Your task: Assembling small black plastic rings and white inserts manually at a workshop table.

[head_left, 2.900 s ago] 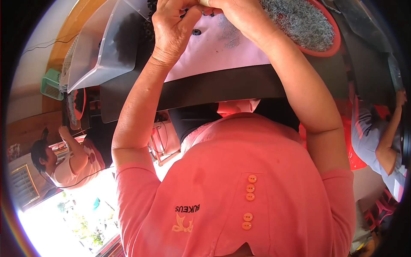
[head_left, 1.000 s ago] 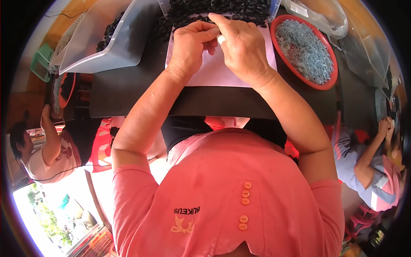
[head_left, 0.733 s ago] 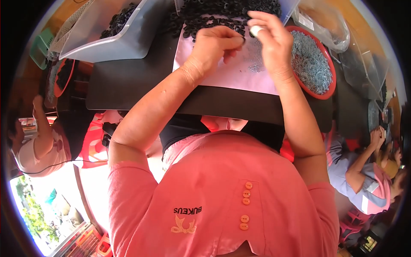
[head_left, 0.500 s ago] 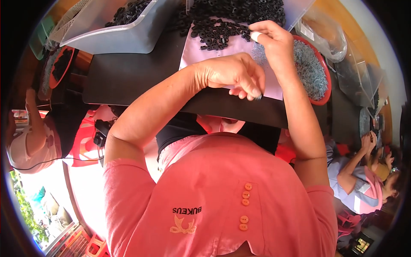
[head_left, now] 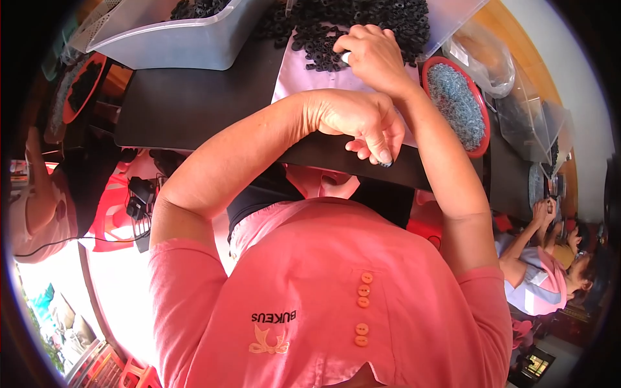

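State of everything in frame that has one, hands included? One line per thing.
Left hand: fingertips pinched on a small dark piece.
Right hand: fingers bent, at the black parts; grip hidden.
Black parts: loose, heaped, partly on the pale sheet.
Pale sheet: spread on the table, partly covered.
Clear bin at left: open-topped, holding black parts.
Red basin: open, filled with silvery bits.
Clear bag: crumpled, contents unclear.

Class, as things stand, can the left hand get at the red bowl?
Probably not directly: in this view, the right forearm lies between the left hand, which pinches a small dark piece, and the red bowl.
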A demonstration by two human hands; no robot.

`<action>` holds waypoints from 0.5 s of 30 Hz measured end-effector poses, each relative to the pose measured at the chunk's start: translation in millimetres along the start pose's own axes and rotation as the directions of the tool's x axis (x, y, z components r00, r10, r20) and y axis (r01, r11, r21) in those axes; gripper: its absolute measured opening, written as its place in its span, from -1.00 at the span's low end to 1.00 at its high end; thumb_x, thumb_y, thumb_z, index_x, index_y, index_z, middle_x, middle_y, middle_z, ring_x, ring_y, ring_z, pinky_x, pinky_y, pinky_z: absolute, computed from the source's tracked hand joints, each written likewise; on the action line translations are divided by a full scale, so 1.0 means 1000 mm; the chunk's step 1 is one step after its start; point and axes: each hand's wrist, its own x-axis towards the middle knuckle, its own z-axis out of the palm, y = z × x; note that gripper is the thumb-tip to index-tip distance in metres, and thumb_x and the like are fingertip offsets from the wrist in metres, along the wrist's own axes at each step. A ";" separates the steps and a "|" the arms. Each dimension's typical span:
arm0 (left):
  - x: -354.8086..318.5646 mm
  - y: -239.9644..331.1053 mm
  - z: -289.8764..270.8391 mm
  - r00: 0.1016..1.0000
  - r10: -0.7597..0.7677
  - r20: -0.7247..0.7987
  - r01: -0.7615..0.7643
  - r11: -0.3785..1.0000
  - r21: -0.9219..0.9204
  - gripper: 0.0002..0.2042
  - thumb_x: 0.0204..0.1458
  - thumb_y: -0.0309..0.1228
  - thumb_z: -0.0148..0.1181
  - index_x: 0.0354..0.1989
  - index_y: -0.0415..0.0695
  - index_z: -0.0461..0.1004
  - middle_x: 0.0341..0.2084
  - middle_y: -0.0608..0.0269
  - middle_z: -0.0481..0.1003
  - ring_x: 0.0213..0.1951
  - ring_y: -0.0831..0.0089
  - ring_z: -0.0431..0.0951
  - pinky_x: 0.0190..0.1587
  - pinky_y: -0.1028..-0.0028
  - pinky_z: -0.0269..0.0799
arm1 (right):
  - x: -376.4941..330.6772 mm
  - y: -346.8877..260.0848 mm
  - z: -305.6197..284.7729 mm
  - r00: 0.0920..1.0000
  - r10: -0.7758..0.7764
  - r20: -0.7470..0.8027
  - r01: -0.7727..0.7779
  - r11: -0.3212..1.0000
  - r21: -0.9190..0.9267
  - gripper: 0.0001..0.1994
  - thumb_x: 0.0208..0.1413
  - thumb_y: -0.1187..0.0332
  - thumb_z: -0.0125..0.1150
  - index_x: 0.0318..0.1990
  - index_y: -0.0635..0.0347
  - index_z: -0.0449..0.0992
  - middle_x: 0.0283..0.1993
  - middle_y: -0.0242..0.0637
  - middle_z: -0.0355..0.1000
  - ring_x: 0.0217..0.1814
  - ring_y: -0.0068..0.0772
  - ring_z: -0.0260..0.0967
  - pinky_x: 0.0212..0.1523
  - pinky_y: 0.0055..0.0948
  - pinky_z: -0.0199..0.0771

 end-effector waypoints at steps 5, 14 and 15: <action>0.000 0.001 0.004 0.999 -0.024 0.040 0.023 1.000 0.002 -0.85 -0.11 -0.47 0.35 -0.44 -0.30 0.55 -0.60 0.19 0.53 -0.61 0.56 0.48 -0.64 0.63 0.26 | 0.009 -0.005 -0.006 0.979 -0.128 -0.158 0.153 0.975 0.158 -0.86 -0.09 0.36 0.19 -0.38 -0.15 0.63 -0.31 -0.49 0.45 -0.10 -0.34 0.36 -0.10 -0.27 0.20; -0.001 0.000 0.006 0.991 -0.087 0.103 0.079 0.994 0.082 -0.87 -0.14 -0.47 0.34 -0.44 -0.27 0.58 -0.60 0.30 0.53 -0.64 0.67 0.38 -0.61 0.65 0.20 | 0.021 -0.029 0.004 0.961 -0.274 0.034 0.272 0.961 0.057 -0.91 -0.11 0.26 0.26 -0.43 -0.05 0.63 -0.32 -0.44 0.45 -0.10 -0.30 0.37 -0.06 -0.25 0.23; 0.000 -0.002 0.005 0.990 -0.079 0.115 0.071 0.995 0.074 -0.87 -0.14 -0.47 0.34 -0.44 -0.27 0.58 -0.60 0.30 0.53 -0.64 0.67 0.38 -0.60 0.65 0.20 | 0.020 -0.029 0.005 0.962 -0.270 0.046 0.266 0.961 0.072 -0.91 -0.10 0.26 0.26 -0.43 -0.02 0.62 -0.32 -0.42 0.45 -0.10 -0.28 0.37 -0.05 -0.24 0.23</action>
